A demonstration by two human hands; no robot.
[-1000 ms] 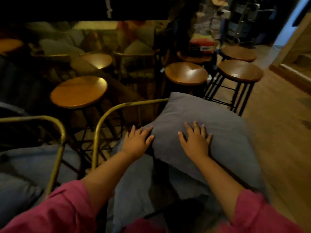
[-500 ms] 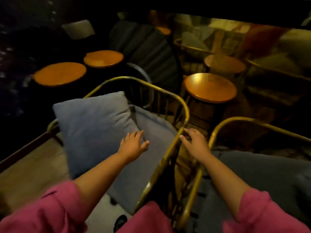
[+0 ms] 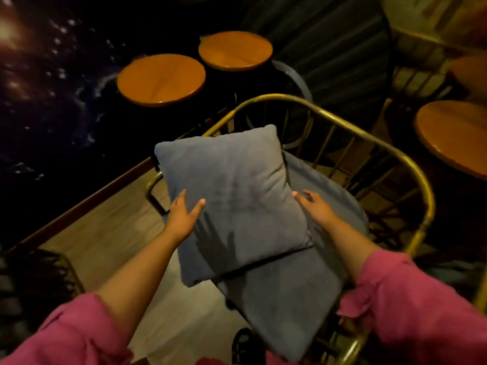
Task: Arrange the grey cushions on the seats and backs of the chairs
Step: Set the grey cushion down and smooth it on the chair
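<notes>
A plump grey back cushion (image 3: 232,198) is held over a chair with a curved brass frame (image 3: 374,138). My left hand (image 3: 183,214) grips its left edge, thumb on top. My right hand (image 3: 315,208) grips its right edge. Beneath it a flat grey seat cushion (image 3: 287,293) lies on the chair seat and sticks out over the front edge. The back cushion leans toward the chair's left side, its lower corner hanging past the seat.
Two round wooden stools (image 3: 161,79) (image 3: 235,50) stand behind the chair at the upper left. Another round wooden top (image 3: 456,135) is at the right. A dark starry wall (image 3: 47,101) runs along the left; wooden floor (image 3: 105,233) lies beside the chair.
My view swung left from one chair to this one. My hands left the first cushion, and now both grip the sides of this chair's back cushion, lifted and turned toward the middle.
</notes>
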